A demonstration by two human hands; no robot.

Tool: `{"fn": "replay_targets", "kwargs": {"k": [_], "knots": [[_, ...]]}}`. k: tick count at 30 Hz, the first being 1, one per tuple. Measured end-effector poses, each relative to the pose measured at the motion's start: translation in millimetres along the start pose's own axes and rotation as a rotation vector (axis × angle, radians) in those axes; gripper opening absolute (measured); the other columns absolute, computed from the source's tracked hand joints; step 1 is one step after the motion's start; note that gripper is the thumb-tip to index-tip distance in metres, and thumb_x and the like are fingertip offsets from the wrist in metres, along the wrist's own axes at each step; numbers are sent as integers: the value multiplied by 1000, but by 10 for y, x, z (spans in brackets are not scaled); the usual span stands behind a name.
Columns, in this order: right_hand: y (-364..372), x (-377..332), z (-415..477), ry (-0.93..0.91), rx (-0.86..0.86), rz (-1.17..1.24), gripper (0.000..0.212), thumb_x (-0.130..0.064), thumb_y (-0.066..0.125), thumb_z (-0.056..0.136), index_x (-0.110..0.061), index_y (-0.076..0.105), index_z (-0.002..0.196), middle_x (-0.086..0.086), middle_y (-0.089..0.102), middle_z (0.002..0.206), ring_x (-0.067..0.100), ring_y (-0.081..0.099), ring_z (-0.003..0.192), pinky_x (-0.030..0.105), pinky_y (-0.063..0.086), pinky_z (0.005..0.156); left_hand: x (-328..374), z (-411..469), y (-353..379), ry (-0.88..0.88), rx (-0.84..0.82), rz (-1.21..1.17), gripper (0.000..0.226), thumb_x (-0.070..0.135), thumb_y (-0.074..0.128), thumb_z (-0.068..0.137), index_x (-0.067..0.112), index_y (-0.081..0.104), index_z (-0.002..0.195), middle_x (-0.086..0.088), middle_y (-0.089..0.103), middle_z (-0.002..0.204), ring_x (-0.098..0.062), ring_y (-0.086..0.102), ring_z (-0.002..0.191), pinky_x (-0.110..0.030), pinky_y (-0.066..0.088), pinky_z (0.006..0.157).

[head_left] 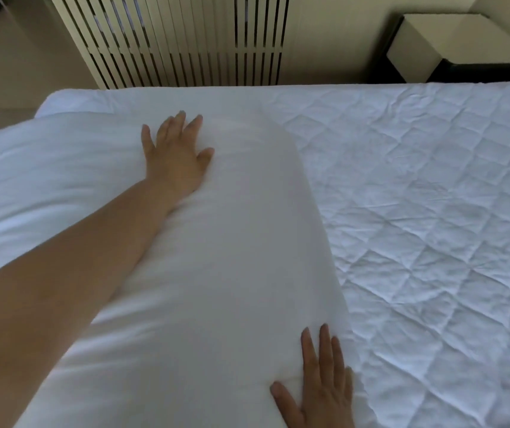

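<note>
Bed with white quilted mattress cover (417, 211) fills the right side. Plump white fabric pillow (216, 257) lies lengthwise on its left half, against a second white pillow (46, 168) further left. Cream slatted radiator cover (185, 38) sits behind the bed, cream box-shaped nightstand (451, 44) at far right. Left hand (176, 152) is flat on the plump pillow's far end, fingers spread. Right hand (321, 387) is flat on its near right edge, fingers straight, gripping nothing.

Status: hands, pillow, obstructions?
Left hand flat on pillow, far end. Right hand flat, near corner. Bedding against its left side.
</note>
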State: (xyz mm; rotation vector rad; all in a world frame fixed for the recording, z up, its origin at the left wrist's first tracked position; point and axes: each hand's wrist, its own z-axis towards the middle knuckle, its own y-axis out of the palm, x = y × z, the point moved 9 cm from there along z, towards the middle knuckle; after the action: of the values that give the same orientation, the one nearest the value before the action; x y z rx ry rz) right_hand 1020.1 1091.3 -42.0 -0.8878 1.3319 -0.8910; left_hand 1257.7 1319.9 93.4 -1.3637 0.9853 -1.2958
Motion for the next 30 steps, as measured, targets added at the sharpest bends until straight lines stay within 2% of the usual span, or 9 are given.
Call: {"fn": "replay_targets", "kwargs": {"k": [5,7,10,15,19,22,25,28,30], "knots": [[-281,230,-33,215,-340,359,116,-95,20,43,-39,-8,140,-20,-8,146,3,4,139,24,11,113,417,-1519,274,396,-167,154,85,72,3,76,27,25,145,-2,18,154,-17,17,142,-25,-20,107],[-368,683,-253,495,-210,665,97,-83,44,63,-31,21,142,-9,26,148,12,31,135,24,26,107,206,-1884,258,352,-129,166,78,66,5,88,16,44,133,-15,46,138,-28,44,128,-25,-12,111],[-129,955,-919,850,-470,924,78,-70,53,71,-19,51,130,6,58,127,22,55,116,32,41,99,-257,-2064,79,86,-41,77,83,66,15,81,11,47,134,-19,42,141,-34,40,131,-31,0,111],[-294,961,-1133,794,-409,796,25,-33,50,92,-10,59,89,-1,62,77,18,59,77,24,46,62,-337,-2259,6,-30,21,70,82,58,16,74,16,29,144,-10,19,154,-23,12,143,-35,-3,113],[-416,901,-1281,661,-333,639,32,-24,42,97,-18,54,68,-6,55,67,19,55,73,22,40,59,-429,-2301,-34,-47,38,89,89,63,8,71,16,28,144,-10,19,154,-23,13,143,-31,-7,113],[-293,973,-1396,664,-509,574,27,-27,44,96,-15,59,76,1,61,76,25,59,86,27,44,72,-444,-2440,-57,-28,65,86,93,63,4,68,15,31,143,-11,22,152,-25,16,142,-10,-26,98],[-408,1097,-1001,688,-483,541,41,-32,52,92,-13,47,128,11,51,129,26,48,121,32,38,98,-438,-2588,-91,-90,140,51,85,57,11,75,9,41,137,-17,32,147,-32,27,138,-7,-24,98],[-877,734,-264,501,-142,590,69,-37,52,90,-21,16,147,4,19,154,22,17,142,38,16,114,-582,-2746,-84,-233,177,19,83,57,13,75,10,42,137,-17,32,147,-32,25,138,-25,-8,112],[-840,151,58,280,-227,529,76,-45,51,88,-25,8,148,1,7,156,20,6,144,40,8,115,-730,-2879,-104,-330,224,12,83,57,16,74,11,41,138,-17,31,148,-30,22,139,-37,3,113]]}}
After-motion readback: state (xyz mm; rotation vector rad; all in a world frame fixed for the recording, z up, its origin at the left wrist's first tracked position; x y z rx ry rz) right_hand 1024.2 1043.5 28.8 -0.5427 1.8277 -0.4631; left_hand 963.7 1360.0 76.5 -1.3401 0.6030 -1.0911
